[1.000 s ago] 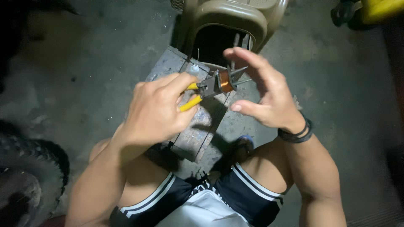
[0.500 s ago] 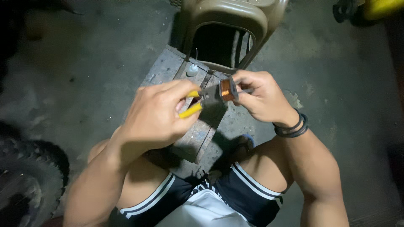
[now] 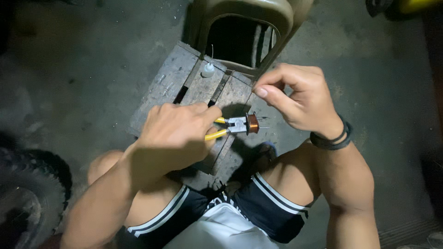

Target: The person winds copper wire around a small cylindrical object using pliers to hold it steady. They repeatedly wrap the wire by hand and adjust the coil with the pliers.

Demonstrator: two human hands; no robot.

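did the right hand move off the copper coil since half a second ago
Yes. The right hand has lifted off the copper coil, up toward the chair.

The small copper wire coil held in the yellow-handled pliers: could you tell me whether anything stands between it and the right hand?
Nothing visible does: only open air separates the right hand from the copper wire coil.

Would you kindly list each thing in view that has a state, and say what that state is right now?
Left hand: closed around the yellow-handled pliers.
Yellow-handled pliers: jaws shut on the copper coil.
Copper coil: clamped and held above the wooden block.
Right hand: raised beside the coil, thumb and forefinger pinched together; what they pinch is too fine to see.
Small white bottle: upright on the wooden block.
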